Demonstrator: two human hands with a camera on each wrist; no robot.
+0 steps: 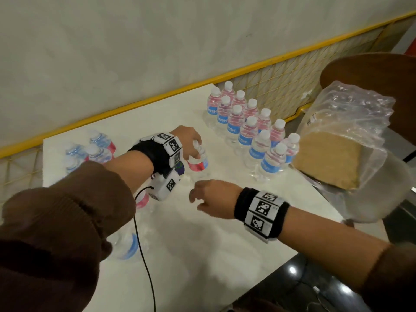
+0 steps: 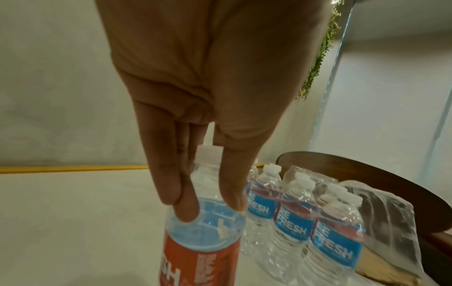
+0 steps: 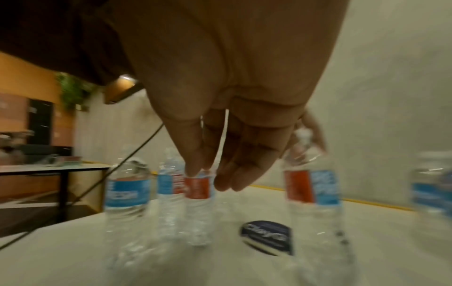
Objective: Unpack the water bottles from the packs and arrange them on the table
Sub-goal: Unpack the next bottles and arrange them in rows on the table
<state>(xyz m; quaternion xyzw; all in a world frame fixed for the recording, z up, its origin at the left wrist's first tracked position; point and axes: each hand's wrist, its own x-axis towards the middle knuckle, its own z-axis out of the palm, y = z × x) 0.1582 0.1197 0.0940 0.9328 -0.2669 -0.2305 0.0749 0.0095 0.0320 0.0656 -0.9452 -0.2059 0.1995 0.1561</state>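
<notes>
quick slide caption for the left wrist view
Left hand grips a water bottle by its shoulder beside arranged bottles.

left hand (image 2: 208, 92) seemingly around bottle (image 2: 205, 228)

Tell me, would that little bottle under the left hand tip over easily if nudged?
Probably. The bottle is tall and slim on a smooth table, so a sideways nudge near the cap could topple it. It looks full, so likely weighty for its size. The left hand holds it near the top; the thin ribbed plastic may give slightly.

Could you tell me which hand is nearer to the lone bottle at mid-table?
Left. The left hand grips the bottle near its top; the right hand hovers beside it, apart.
</notes>
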